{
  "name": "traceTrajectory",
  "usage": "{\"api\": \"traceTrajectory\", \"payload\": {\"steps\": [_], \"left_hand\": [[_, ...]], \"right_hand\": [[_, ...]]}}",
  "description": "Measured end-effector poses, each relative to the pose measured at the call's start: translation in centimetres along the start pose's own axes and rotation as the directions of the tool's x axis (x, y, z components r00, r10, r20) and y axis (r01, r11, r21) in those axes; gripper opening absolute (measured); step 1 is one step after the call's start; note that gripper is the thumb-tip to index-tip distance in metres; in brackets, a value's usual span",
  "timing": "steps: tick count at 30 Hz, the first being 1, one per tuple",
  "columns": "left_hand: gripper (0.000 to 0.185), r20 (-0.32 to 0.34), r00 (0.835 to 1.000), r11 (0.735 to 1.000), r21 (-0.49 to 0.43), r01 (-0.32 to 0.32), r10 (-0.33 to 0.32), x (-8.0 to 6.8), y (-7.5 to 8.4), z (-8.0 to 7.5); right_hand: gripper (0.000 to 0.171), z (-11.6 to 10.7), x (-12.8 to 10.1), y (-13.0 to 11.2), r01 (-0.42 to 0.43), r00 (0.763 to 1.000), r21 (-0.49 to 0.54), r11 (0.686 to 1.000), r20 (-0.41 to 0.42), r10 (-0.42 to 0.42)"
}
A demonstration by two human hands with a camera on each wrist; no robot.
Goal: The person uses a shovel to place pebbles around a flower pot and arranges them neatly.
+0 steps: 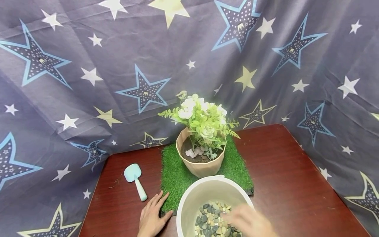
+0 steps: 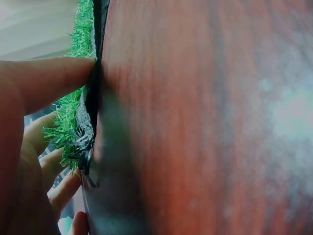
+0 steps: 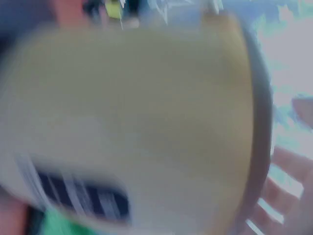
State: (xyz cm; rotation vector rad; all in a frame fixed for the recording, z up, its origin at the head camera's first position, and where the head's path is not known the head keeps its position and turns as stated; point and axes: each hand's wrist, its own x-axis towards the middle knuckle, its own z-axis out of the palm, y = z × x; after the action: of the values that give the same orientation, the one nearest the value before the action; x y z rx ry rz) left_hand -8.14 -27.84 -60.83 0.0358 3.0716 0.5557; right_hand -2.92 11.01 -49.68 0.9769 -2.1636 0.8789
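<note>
My left hand [image 1: 152,215] rests with spread fingers at the left front edge of a green artificial grass mat [image 1: 171,184]. In the left wrist view the thumb [image 2: 58,81] lies against the mat's dark edge. A cream bucket [image 1: 185,210] with several grey, black and tan pebbles [image 1: 211,219] inside stands before me. Over the bucket's right side is my right hand [image 1: 251,220], blurred, fingertips overlapping the pebbles. The right wrist view shows the bucket's side [image 3: 137,98] and fingers [image 3: 288,169] apart from the thumb, nothing visible between them.
Behind the bucket, a beige pot [image 1: 202,169] holds soil, white flowers and green leaves [image 1: 204,118]. A light blue toy shovel [image 1: 136,182] lies left on the brown table [image 1: 284,177]. Star-patterned cloth [image 1: 183,62] hangs behind and at both sides.
</note>
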Motion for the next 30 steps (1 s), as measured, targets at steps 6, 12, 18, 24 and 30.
{"api": "traceTrajectory", "payload": {"steps": [6,12,18,24,30], "left_hand": [[0.068,-0.087,0.995,0.999,0.018,-0.045,0.047,0.0,-0.1,0.1],[0.070,-0.046,0.999,1.000,-0.018,-0.013,0.013,-0.3,0.0,0.2],[0.070,-0.017,1.000,1.000,-0.010,0.007,-0.007,-0.2,0.1,-0.2],[0.065,-0.109,0.993,0.997,-0.058,-0.056,0.050,-0.2,-0.2,-0.4],[0.053,-0.290,0.956,0.984,-0.180,-0.011,-0.042,1.1,-2.0,-2.5]], "right_hand": [[0.042,-1.5,4.0,3.5,-0.463,0.885,-0.036,0.886,0.046,0.464],[0.029,-0.1,4.6,5.4,-0.583,0.785,0.139,0.801,0.351,0.510],[0.028,0.4,4.7,6.0,-0.510,0.843,0.243,0.825,0.333,0.423],[0.026,0.5,4.7,5.9,-0.510,0.843,0.213,0.834,0.319,0.434],[0.026,0.4,4.8,5.5,-0.521,0.827,0.150,0.840,0.332,0.454]]}}
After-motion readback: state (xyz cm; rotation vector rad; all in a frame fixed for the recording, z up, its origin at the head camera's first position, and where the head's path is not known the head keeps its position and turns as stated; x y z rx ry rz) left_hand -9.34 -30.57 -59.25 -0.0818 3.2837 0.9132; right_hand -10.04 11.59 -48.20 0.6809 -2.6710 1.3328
